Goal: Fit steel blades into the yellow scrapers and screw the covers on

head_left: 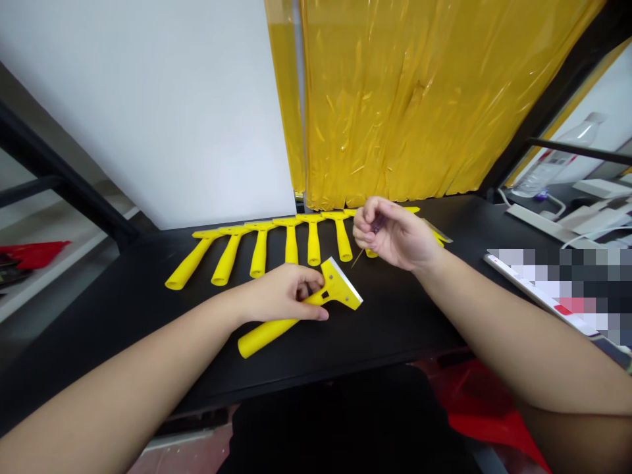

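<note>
My left hand (276, 293) is closed around the neck of a yellow scraper (342, 289). Its wide head, with a pale blade along the edge and two small screws, points right, while the hollow handle slants down to the left. To the upper right, my right hand (397, 240) grips a small screwdriver (357, 258); its thin shaft slopes down toward the blade and ends short of it. Most of the dark handle is hidden by my fingers. Behind both hands, several more yellow scrapers (313, 242) lie in a row, some partly covered by my right hand.
A black tabletop (148, 342) carries everything. At its back stand a white panel (197, 112) and a yellow plastic sheet (395, 99). On the right are a device with a blurred-out screen (533, 289), a clear bottle (557, 158) and cables. Red material (484, 408) hangs below the front edge.
</note>
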The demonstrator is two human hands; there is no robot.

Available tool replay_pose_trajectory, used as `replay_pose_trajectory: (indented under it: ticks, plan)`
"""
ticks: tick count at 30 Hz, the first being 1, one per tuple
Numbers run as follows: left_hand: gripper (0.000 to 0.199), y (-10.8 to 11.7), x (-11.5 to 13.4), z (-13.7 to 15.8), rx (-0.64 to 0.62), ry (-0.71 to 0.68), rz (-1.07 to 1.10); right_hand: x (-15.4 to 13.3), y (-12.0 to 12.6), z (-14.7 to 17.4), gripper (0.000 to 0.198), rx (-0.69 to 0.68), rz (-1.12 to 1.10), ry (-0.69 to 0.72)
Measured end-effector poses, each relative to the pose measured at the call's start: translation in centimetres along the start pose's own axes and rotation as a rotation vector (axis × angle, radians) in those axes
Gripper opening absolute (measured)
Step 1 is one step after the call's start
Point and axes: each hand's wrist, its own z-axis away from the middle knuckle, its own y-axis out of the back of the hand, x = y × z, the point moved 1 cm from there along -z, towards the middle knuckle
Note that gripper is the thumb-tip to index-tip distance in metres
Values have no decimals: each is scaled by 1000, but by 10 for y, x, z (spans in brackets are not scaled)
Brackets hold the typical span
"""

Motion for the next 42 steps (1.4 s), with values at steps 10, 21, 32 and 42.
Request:
replay_pose_trajectory:
  ticks: [10,21,32,42]
  plan:
    - [32,0,-5,-4,83,-108,-170,20,-21,3,52,-132,-130,-126]
    - [34,4,-6,-6,21,-214,-322,33,-27,3,44,-225,-175,-177]
    - [29,3,-6,-7,24,-263,-327,37,-32,7,34,-167,-125,-142]
    - [30,4,-5,-8,15,-254,-346,39,-12,1,29,-12,368,355]
